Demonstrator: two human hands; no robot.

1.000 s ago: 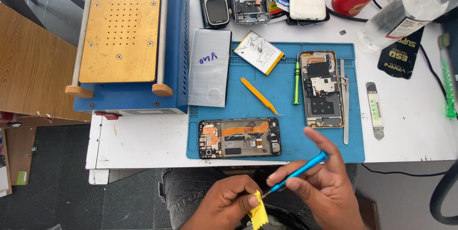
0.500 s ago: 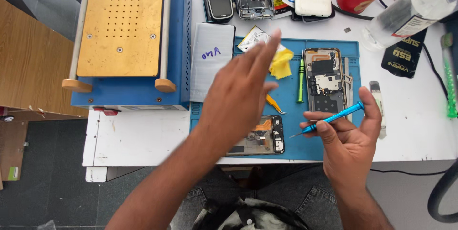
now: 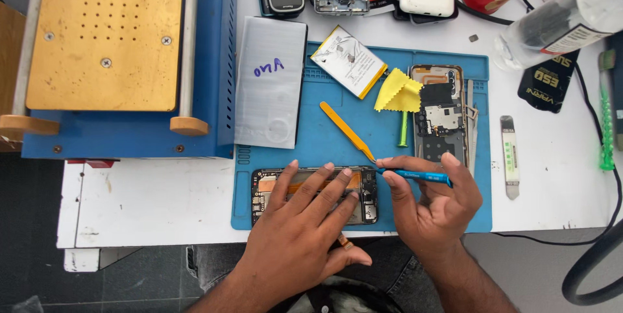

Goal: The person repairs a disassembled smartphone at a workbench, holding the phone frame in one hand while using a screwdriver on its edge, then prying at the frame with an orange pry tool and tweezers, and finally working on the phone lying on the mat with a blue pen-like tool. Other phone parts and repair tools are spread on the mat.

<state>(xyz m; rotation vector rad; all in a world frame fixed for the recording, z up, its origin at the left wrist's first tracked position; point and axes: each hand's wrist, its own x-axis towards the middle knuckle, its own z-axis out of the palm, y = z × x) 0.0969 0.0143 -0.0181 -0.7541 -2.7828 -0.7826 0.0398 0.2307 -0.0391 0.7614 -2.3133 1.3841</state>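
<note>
- Head view: left of the mat (image 3: 311,150), well off its edge, stands a blue machine (image 3: 214,60) with a brass plate on top
- A grey panel (image 3: 269,82) lies across the mat's left edge, half on it and half off
- At the mat's near edge lies the open phone (image 3: 265,191), long side toward the person, its inner parts facing up
- The left hand (image 3: 298,235) lies flat on that phone, fingers spread apart and pressing down, gripping nothing; half a second ago it was reaching out over the middle of the mat
- A battery (image 3: 348,61) sits on the mat's far edge, and a yellow pick (image 3: 347,132) lies slantwise at mid-mat
- The yellow cloth (image 3: 398,92) now rests on the mat just right of the battery; a second ago it was pinched in the left hand, so that hand has been freed to steady the phone
- The right hand (image 3: 431,212) hovers over the mat's near right part, thumb and fingers clamped on a blue tool (image 3: 415,175) whose tip meets the phone's far right corner
- A second phone (image 3: 441,115) lies upright on the mat's right side, a green stick (image 3: 403,130) just left of it
- A metal strip (image 3: 511,157) lies on the table just right of the mat
</note>
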